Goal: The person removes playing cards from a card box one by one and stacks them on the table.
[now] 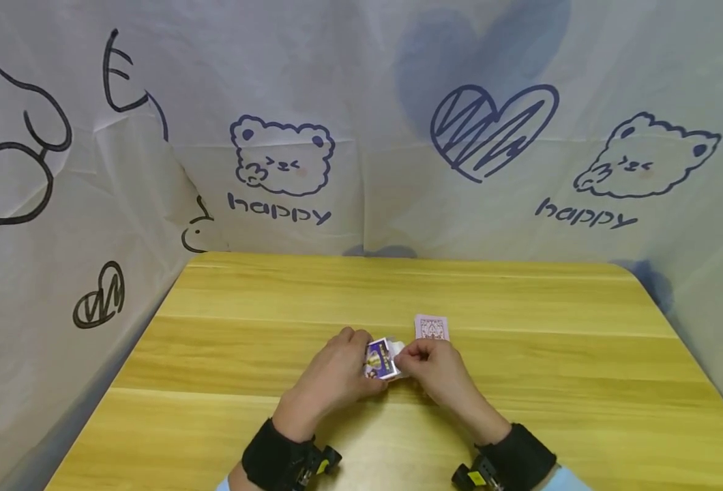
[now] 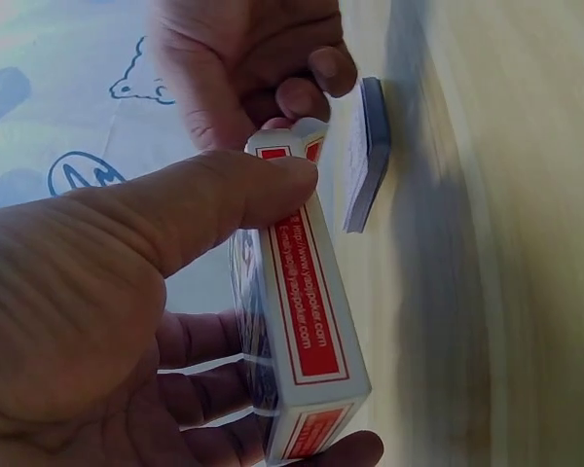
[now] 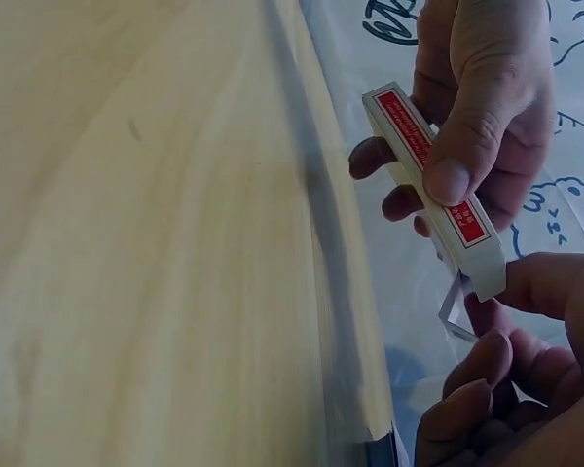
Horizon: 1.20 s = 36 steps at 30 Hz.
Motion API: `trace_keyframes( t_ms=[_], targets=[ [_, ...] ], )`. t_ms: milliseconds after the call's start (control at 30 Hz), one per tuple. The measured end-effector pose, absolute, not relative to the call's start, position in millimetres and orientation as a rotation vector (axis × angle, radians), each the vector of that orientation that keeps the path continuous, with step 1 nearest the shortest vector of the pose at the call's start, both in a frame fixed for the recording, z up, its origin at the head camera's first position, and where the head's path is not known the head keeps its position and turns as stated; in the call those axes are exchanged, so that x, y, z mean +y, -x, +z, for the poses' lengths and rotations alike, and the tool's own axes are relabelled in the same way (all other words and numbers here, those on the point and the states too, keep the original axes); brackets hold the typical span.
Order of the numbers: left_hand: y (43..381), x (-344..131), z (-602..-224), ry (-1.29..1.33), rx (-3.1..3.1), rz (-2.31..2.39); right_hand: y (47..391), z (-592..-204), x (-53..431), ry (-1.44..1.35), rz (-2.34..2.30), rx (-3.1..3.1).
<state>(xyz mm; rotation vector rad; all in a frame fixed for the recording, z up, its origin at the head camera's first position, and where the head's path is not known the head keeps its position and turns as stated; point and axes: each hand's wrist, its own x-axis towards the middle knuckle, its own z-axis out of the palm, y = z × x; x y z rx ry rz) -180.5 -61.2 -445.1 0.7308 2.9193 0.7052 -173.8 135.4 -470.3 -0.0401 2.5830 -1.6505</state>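
Note:
My left hand [image 1: 340,372] grips a playing-card box [image 1: 378,360], thumb along one narrow side and fingers around the other. The box is white with red panels on its narrow sides and a purple and yellow picture on its face. Its end flaps stand open towards my right hand [image 1: 441,374], whose thumb and index finger pinch a white flap [image 3: 487,269]. The inside of the box is hidden. Just beyond the right hand, a deck of playing cards [image 1: 432,327] lies on the table, patterned back up; its stacked edge shows in the left wrist view.
The wooden table [image 1: 245,293] spreads out around the hands. White cloth [image 1: 386,136] with drawn hearts and bears hangs behind it and along both sides. Black straps with small cameras [image 1: 321,464] circle both wrists.

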Motion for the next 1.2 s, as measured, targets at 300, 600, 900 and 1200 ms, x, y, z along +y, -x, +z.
trace_keyframes(
  t_ms=[300,600,900,1200],
  targets=[
    [178,-60,-443,-0.78,2.912,0.686,176,-473,139,0.087,-1.632,2.502],
    [179,-61,-444,-0.793,2.908,0.702,178,-470,143,0.059,-1.705,2.367],
    [181,-63,-445,-0.734,2.932,0.705,180,-468,146,0.014,-1.755,2.404],
    [183,-62,-445,-0.675,2.897,0.738,181,-465,147,-0.01,-1.837,2.342]
  ],
)
